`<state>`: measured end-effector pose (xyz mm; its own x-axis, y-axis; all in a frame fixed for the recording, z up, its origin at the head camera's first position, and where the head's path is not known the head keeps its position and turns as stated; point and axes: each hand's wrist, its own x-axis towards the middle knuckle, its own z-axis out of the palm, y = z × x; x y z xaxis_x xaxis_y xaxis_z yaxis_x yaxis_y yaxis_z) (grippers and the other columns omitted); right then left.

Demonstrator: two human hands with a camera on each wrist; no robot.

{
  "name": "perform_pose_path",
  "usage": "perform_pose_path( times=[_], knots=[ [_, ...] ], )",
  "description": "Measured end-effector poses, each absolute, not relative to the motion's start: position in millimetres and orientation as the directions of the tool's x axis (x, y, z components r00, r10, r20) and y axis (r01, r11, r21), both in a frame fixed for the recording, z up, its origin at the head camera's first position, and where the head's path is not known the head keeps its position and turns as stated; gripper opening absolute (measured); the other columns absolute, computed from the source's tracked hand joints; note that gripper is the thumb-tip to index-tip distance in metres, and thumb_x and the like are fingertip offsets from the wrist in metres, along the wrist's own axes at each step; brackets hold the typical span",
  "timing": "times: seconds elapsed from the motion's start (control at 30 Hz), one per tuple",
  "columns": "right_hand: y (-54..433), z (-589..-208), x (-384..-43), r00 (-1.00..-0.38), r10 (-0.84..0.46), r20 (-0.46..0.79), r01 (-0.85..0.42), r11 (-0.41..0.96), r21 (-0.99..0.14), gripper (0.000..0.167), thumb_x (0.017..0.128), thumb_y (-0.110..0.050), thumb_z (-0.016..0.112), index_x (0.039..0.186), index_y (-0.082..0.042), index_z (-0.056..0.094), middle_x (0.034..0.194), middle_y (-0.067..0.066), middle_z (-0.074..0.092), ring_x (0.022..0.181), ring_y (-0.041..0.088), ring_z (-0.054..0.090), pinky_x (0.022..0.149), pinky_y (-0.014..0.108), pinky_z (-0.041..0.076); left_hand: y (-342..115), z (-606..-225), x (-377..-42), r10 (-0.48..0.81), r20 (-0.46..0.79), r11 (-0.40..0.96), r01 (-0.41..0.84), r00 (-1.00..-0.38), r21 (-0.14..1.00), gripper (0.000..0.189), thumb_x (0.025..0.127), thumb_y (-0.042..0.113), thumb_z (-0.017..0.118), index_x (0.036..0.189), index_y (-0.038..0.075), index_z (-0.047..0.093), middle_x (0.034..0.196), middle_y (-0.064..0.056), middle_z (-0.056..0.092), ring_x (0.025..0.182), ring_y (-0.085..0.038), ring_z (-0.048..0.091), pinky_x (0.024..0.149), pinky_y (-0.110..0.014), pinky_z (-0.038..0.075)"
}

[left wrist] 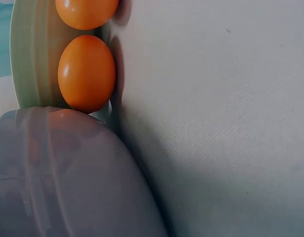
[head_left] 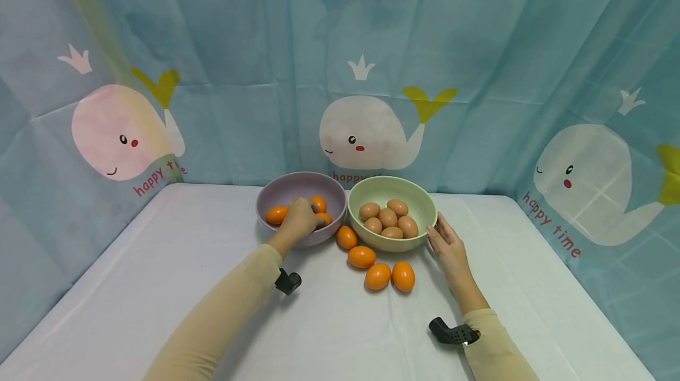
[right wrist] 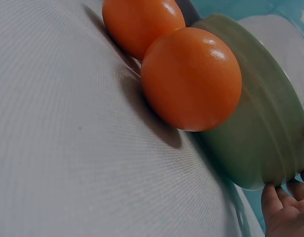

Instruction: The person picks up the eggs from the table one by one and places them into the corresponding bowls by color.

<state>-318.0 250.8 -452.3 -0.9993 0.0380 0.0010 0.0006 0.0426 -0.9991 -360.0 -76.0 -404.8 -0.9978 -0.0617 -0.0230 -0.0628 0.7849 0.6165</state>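
Note:
My left hand reaches down into the purple bowl, among several orange eggs. Its fingertips are hidden, so I cannot tell whether they grip an egg. The green bowl, with several brown eggs inside, stands right beside the purple one. My right hand touches this green bowl's right side, thumb at the rim and extended fingers along the outer wall. In the right wrist view, the fingertips meet the bowl's wall low down. The left wrist view shows the purple bowl's outside, without the hand.
On the white tablecloth, several loose orange eggs lie in front of the bowls; one orange egg sits where the two bowls meet. A blue curtain with whale prints hangs behind the table and along both sides.

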Motion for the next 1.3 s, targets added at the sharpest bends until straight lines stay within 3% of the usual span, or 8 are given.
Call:
perform_pose_path(
  times=[0.17,0.37,0.5,0.77,1.2,1.3],
  knots=[
    [251,-452,-318,-0.999,0.036,0.003,-0.001,0.04,-0.999,0.066,0.105,-0.028,0.05,0.16,-0.017,0.015,0.166,-0.001,0.016,0.154,0.014,0.017,0.111,0.02,0.034,-76,-403,-359,-0.067,-0.032,0.791,-0.073,-0.997,0.607,0.025,0.082,0.022,0.08,0.092,0.002,0.068,0.097,-0.012,0.061,0.087,-0.024,0.056,0.079,-0.034,0.051],
    [251,-453,-316,-1.0,0.022,0.007,-0.006,0.069,-0.998,0.066,0.106,-0.03,0.047,0.16,-0.018,0.013,0.166,-0.003,0.014,0.154,0.013,0.015,0.114,0.024,0.03,-78,-398,-351,-0.108,-0.02,0.624,-0.084,-0.994,0.777,0.034,0.087,0.017,0.076,0.115,-0.002,0.068,0.116,-0.017,0.068,0.104,-0.028,0.062,0.095,-0.039,0.054],
    [251,-454,-317,-1.0,0.022,0.012,-0.01,0.069,-0.998,0.065,0.106,-0.029,0.047,0.16,-0.017,0.013,0.167,-0.002,0.014,0.154,0.014,0.015,0.115,0.026,0.03,-79,-390,-341,-0.106,0.015,0.483,-0.038,-0.994,0.875,0.044,0.088,0.019,0.074,0.127,0.001,0.064,0.129,-0.016,0.065,0.119,-0.029,0.061,0.104,-0.041,0.051],
    [253,-457,-320,-0.999,0.026,0.022,-0.02,0.076,-0.997,0.066,0.106,-0.028,0.047,0.16,-0.016,0.012,0.167,0.001,0.013,0.154,0.016,0.016,0.113,0.025,0.032,-63,-379,-305,-0.01,0.141,0.333,0.13,-0.99,0.934,0.04,0.086,0.016,0.077,0.123,0.004,0.068,0.123,-0.013,0.07,0.115,-0.026,0.067,0.098,-0.038,0.055],
    [252,-454,-319,-1.0,0.023,0.021,-0.02,0.053,-0.998,0.069,0.104,-0.033,0.05,0.16,-0.017,0.014,0.167,-0.001,0.015,0.154,0.014,0.017,0.113,0.024,0.032,-38,-394,-270,0.105,0.126,0.298,0.152,-0.986,0.942,0.039,0.084,0.017,0.08,0.12,0.006,0.069,0.119,-0.014,0.07,0.105,-0.027,0.068,0.092,-0.034,0.058],
    [252,-454,-319,-0.999,0.032,0.018,-0.016,0.062,-0.998,0.067,0.105,-0.032,0.05,0.16,-0.017,0.014,0.167,0.0,0.015,0.154,0.016,0.017,0.114,0.025,0.032,-33,-399,-266,0.14,0.116,0.3,0.154,-0.983,0.941,0.041,0.084,0.017,0.08,0.121,0.006,0.068,0.122,-0.015,0.069,0.109,-0.029,0.068,0.093,-0.035,0.057]
  ],
)
